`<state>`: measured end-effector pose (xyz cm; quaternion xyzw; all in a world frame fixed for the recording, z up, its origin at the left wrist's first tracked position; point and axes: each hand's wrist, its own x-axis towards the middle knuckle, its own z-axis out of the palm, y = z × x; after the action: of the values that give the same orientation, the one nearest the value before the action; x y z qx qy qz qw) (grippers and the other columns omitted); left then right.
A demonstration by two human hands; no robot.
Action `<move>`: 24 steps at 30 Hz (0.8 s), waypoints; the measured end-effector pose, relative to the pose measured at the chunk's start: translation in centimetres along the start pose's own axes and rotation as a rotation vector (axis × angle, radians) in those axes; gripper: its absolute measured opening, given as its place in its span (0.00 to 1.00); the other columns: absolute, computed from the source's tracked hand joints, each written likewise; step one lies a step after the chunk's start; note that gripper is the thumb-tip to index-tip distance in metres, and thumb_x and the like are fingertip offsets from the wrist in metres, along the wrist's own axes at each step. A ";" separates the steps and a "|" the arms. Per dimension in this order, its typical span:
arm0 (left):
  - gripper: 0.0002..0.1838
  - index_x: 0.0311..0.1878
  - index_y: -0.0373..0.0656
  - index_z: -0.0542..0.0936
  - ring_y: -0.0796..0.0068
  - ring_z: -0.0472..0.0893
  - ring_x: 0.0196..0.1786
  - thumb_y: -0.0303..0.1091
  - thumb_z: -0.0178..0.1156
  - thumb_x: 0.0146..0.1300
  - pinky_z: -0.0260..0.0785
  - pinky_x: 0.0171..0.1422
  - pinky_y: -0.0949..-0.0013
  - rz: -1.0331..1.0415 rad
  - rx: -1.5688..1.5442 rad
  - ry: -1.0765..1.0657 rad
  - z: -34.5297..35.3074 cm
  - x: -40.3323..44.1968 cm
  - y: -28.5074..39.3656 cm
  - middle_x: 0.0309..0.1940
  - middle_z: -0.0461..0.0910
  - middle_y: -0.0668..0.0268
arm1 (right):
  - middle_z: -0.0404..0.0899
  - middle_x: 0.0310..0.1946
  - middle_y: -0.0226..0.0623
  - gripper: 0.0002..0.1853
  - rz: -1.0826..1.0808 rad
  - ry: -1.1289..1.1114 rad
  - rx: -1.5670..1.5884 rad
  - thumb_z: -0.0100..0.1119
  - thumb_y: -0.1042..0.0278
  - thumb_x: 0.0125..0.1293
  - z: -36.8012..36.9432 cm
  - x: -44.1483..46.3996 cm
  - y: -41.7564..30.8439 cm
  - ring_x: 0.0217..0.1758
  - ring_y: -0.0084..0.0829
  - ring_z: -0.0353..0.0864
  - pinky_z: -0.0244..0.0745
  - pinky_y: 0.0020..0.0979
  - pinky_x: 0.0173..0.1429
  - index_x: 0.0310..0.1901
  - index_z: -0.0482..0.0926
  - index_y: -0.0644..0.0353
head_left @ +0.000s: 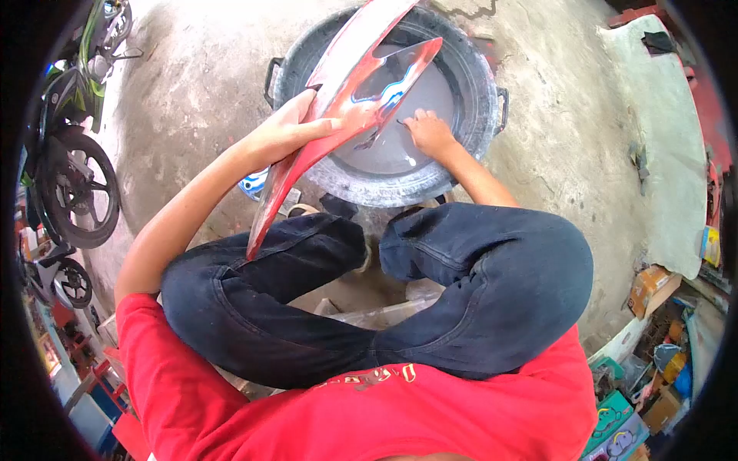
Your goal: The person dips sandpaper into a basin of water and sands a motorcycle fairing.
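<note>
My left hand [296, 131] grips a long red and white panel [350, 107] with pointed, forked ends and a blue-white graphic. The panel slants across the left part of a round dark basin [384, 188], its lower tip over my left knee. Inside the basin is cloudy grey water [442, 96]. My right hand [428, 132] is low over the water on the right of the panel, fingers curled around a small dark thing that I cannot make out. The two hands are apart.
Motorcycles [77, 188] stand along the left side. A pale sheet [661, 138] lies at the right on the concrete floor [569, 138]. Cardboard boxes [653, 288] and assorted items are at the lower right. My bent knees flank the near side of the basin.
</note>
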<state>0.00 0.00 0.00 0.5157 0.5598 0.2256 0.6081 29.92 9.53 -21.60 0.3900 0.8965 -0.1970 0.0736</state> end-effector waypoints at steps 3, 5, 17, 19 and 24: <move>0.42 0.71 0.28 0.65 0.77 0.73 0.60 0.51 0.68 0.67 0.66 0.67 0.72 0.008 0.030 0.019 -0.8 -0.3 0.7 0.60 0.75 0.59 | 0.85 0.50 0.51 0.14 -0.074 -0.037 -0.051 0.51 0.63 0.72 1.4 1.3 -0.1 0.57 0.51 0.85 0.82 0.52 0.56 0.47 0.85 0.57; 0.41 0.74 0.29 0.62 0.78 0.74 0.63 0.45 0.67 0.69 0.64 0.70 0.73 0.015 0.007 -0.008 -0.9 -0.3 1.8 0.64 0.74 0.60 | 0.87 0.45 0.51 0.13 -0.072 -0.147 -0.088 0.56 0.63 0.68 2.2 2.4 0.8 0.52 0.49 0.87 0.82 0.52 0.55 0.47 0.86 0.58; 0.35 0.71 0.32 0.68 0.81 0.81 0.57 0.38 0.68 0.66 0.73 0.62 0.76 -0.050 -0.480 -0.068 0.8 -4.6 4.3 0.58 0.80 0.61 | 0.85 0.32 0.33 0.18 0.267 0.265 0.768 0.73 0.57 0.64 -16.5 -5.2 6.1 0.29 0.21 0.83 0.78 0.26 0.31 0.44 0.82 0.64; 0.32 0.69 0.33 0.71 0.81 0.82 0.54 0.39 0.68 0.67 0.76 0.61 0.73 0.010 -0.578 -0.071 0.8 -4.9 4.4 0.56 0.82 0.62 | 0.86 0.32 0.33 0.16 0.064 0.332 0.911 0.69 0.61 0.68 -22.2 -6.8 5.0 0.34 0.18 0.84 0.77 0.24 0.33 0.52 0.81 0.61; 0.31 0.72 0.32 0.67 0.69 0.82 0.63 0.34 0.62 0.70 0.78 0.68 0.48 0.045 -0.911 -0.268 2.0 -7.8 5.8 0.62 0.79 0.53 | 0.90 0.39 0.36 0.15 -0.276 0.390 0.437 0.64 0.64 0.72 -30.1 -8.0 -4.8 0.40 0.21 0.86 0.80 0.25 0.44 0.56 0.83 0.61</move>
<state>1.45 -5.25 8.33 0.2332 0.3092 0.3925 0.8343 32.54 13.57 9.55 0.3017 0.8746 -0.3146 -0.2124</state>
